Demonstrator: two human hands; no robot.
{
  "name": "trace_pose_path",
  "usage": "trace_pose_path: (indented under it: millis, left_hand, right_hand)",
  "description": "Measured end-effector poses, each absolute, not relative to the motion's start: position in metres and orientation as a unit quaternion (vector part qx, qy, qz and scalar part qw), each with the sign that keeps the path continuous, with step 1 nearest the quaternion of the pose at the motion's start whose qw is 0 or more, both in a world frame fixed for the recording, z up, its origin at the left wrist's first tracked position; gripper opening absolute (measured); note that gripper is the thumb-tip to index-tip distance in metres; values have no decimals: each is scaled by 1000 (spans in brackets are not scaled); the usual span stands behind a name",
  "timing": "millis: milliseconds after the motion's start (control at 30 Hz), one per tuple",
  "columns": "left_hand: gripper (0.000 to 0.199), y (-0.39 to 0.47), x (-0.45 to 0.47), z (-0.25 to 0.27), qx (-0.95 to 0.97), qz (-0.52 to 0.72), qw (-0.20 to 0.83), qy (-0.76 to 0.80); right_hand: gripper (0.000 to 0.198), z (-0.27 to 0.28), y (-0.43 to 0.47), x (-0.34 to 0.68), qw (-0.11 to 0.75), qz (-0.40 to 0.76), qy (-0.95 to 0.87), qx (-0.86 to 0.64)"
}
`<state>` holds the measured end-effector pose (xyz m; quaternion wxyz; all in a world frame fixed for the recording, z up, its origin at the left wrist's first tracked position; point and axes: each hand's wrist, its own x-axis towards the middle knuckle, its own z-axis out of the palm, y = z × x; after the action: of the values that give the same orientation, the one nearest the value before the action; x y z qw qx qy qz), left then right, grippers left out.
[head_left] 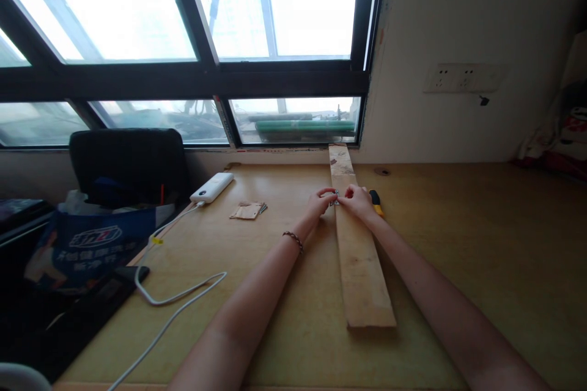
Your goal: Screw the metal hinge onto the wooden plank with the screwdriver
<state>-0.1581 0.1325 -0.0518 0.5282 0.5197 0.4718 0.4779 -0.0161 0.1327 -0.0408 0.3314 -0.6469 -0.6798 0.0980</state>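
A long wooden board (362,263) lies lengthwise on the table, its far end near the window sill. Over its left edge, my left hand (320,203) is closed, fingertips gripping a small shiny metal piece (336,197) against the board. My right hand (358,201) is pinched just right of that piece, above the board; whatever its fingertips hold is too small to make out. Beyond the right hand lies a black-and-yellow tool handle (376,201), partly hidden. To the left, several screws (263,208) rest beside a flat tan scrap (246,211).
A white power bank (212,187) sits at the table's left edge, its white cable (183,300) looping across the near left. A dark chair (131,162) and a blue bag (98,244) stand left of the table (481,269). Window and wall close off the back.
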Motion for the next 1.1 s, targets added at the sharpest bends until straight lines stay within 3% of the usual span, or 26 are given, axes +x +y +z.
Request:
trace_pose_path:
  millis: [200,533,733,1100]
  left_hand:
    - [29,130,-151,-44,504,498,493,505]
    - [44,133,-150,-60,422,499,596,467]
    - [43,134,-148,-63,403,529,597,449]
    - [25,139,-148,-62,555,537,414,481]
  right_hand:
    - [20,-40,131,-16,331,101,-681,-645]
    - [17,-42,133,-17,333,99,-676,-650]
    - [16,-39,131,-17,333,103,-676,-649]
    - [21,-38,130,-18,322,98,-675,-656]
